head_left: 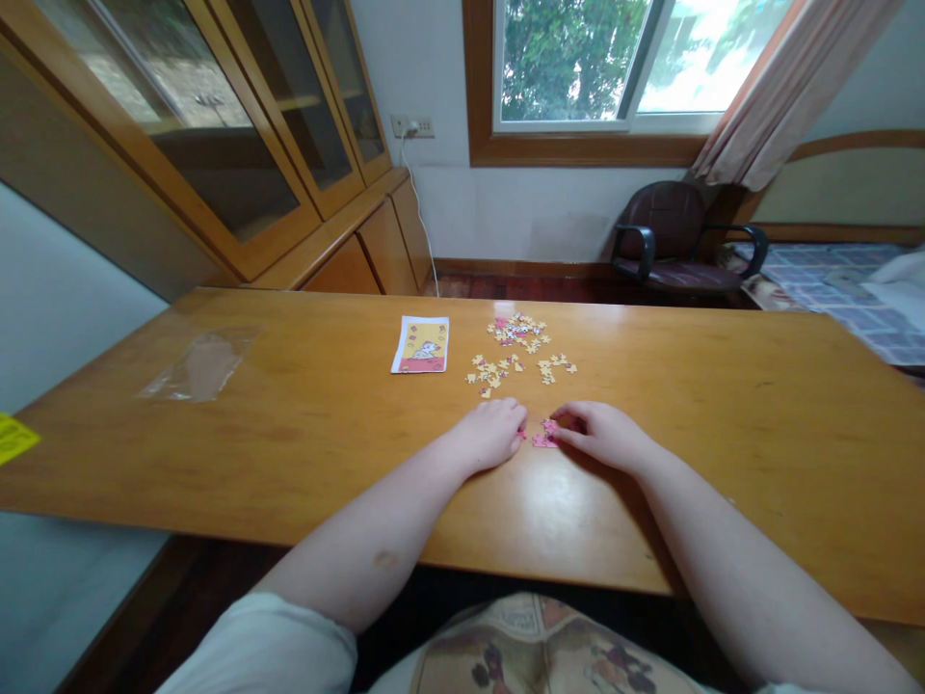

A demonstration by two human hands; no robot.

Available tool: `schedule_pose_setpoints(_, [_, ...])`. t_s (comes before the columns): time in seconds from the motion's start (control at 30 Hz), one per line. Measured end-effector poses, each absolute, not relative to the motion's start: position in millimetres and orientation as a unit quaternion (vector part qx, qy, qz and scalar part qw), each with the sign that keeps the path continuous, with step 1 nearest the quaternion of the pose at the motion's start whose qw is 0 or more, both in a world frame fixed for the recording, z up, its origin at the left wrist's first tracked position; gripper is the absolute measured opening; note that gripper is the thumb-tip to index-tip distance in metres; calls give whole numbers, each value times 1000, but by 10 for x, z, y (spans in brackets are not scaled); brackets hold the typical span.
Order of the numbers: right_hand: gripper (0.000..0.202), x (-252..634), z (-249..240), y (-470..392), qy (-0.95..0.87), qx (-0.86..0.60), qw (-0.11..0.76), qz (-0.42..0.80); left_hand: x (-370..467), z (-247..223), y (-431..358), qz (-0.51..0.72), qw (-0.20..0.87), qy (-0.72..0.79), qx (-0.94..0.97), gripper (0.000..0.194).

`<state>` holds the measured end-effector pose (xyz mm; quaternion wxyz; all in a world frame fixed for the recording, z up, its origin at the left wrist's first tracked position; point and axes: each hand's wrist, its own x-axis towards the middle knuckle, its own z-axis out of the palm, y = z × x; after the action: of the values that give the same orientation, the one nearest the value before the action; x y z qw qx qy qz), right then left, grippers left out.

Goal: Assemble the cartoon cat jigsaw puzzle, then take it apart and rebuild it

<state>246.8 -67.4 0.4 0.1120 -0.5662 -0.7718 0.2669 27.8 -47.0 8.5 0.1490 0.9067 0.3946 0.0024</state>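
Both hands rest on a wooden table (pixel 289 434). My left hand (pixel 491 432) lies with its fingers curled, its fingertips touching a small pink puzzle piece beside the pink cluster. My right hand (pixel 603 434) pinches the joined pink puzzle pieces (pixel 545 434) that lie between the two hands. Several loose yellow and pink puzzle pieces (pixel 516 352) are scattered just beyond the hands. A reference picture card (pixel 421 344), yellow and red with a small figure, lies flat to the left of the pieces.
A clear plastic bag (pixel 198 364) lies at the table's left. A yellow slip (pixel 13 439) sits off the left edge. Wooden glass-door cabinets (pixel 238 145) stand at the left, a dark armchair (pixel 675 241) under the window, a bed (pixel 845 289) at the right.
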Motion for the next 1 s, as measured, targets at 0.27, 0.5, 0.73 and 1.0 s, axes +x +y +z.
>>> schedule_pose_setpoints(0.27, [39,2459,17,-678,-768,-569,110,272,263,85,-440,5,156,407,900,11])
schedule_pose_setpoints(0.5, [38,2461,12,-676,-768,-570,107,273,276,73,-461,16,155,413,897,13])
schedule_pose_setpoints(0.73, [37,2470,-2,-676,-766,-574,104,270,299,61,-487,7,164,416,895,16])
schedule_pose_setpoints(1.0, [36,2469,-2,-672,-770,-570,102,269,317,86,-526,10,170,413,895,17])
